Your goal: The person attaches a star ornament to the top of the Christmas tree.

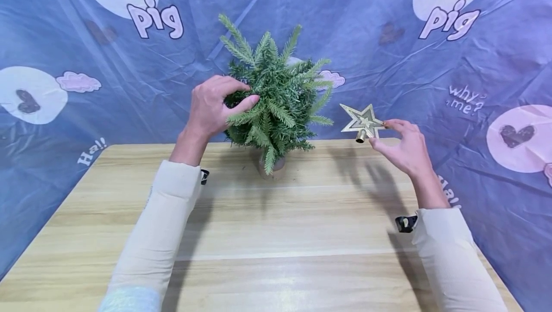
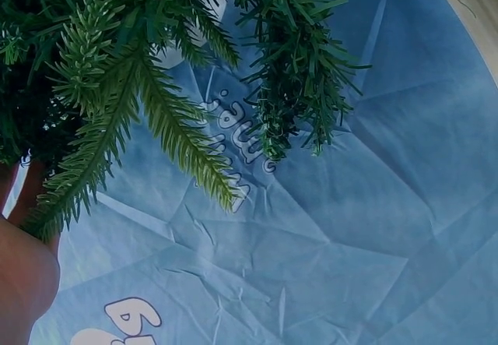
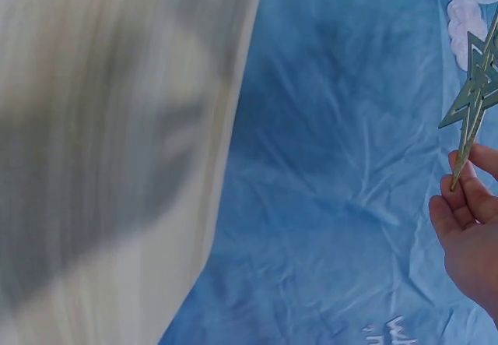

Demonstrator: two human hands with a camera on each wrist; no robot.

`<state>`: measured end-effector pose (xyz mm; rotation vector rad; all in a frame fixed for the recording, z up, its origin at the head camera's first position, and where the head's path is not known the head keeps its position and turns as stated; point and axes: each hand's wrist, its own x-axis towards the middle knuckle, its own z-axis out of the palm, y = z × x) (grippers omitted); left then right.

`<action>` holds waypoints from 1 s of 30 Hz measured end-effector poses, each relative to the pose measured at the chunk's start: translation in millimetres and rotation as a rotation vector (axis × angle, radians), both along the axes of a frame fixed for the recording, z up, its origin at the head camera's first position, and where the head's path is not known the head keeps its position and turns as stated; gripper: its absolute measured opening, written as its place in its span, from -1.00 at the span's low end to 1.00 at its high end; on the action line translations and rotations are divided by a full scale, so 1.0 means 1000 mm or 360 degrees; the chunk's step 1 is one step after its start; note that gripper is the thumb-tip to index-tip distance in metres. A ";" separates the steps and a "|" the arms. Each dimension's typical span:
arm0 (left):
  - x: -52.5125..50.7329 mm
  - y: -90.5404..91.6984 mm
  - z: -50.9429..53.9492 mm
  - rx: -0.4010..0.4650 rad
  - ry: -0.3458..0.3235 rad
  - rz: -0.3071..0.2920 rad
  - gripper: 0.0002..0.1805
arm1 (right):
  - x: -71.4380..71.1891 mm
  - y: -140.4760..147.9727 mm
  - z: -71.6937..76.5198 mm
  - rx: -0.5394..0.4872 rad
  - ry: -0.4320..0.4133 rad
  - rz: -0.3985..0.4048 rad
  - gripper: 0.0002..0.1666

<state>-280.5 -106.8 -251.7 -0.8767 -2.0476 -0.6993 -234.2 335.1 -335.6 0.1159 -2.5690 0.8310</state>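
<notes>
A small green artificial tree point(image 1: 276, 86) stands upright on a brown base point(image 1: 272, 167) near the table's back edge. My left hand point(image 1: 214, 103) is at the tree's left side, its thumb and fingers curved round the outer branches; some fingertips are hidden in the greenery. In the left wrist view, the hand point(image 2: 23, 271) shows at the left edge beside the branches point(image 2: 117, 111). To the right of the tree, my right hand point(image 1: 405, 149) pinches a gold star point(image 1: 364, 121) by one point, above the table, its tubular socket facing down. The right wrist view shows the star point(image 3: 476, 88) in the fingers too.
The light wooden table point(image 1: 267, 235) extends in front of the tree. A blue cloth point(image 1: 366, 24) with printed words and shapes hangs behind and along both sides. Black wrist devices point(image 1: 406, 224) sit near both cuffs.
</notes>
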 end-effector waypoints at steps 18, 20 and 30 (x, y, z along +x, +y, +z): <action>-0.001 -0.001 -0.002 0.0009 -0.0001 0.0017 -0.50 | 0.005 -0.020 0.026 -0.0075 0.0227 -0.0045 -0.28; -0.002 -0.001 -0.002 0.0012 -0.0008 0.0020 -0.51 | 0.005 -0.023 0.029 -0.0086 0.0259 -0.0034 -0.29; -0.001 0.001 -0.002 0.0018 0.0028 0.0017 -0.49 | 0.004 -0.035 0.049 -0.0112 0.0421 -0.0022 -0.31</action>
